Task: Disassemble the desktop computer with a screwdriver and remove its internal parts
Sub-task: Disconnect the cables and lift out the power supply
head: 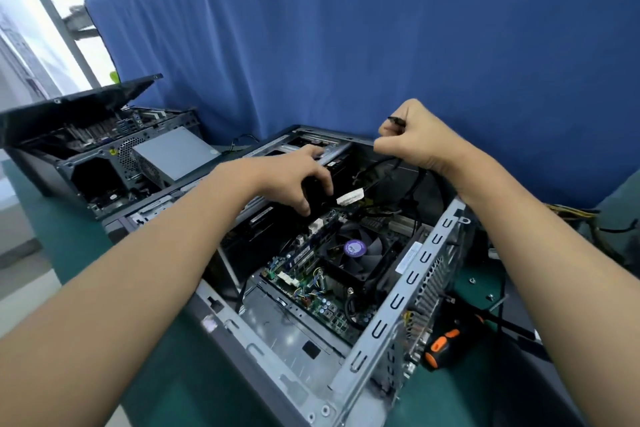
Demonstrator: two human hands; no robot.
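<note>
Lying open on its side at centre frame, the desktop computer (408,291) rests on the green bench (86,236). The right hand (412,139), upper right of centre, has its grip closed round a black cable (396,121). The connector end protrudes above the fist, and the cable runs down into the case. The left hand (294,173) reaches into the case, fingers curled over a black part; whether its grip clamps that part cannot be determined. The screwdriver (446,347) lies on the bench at lower right, beside the case.
</note>
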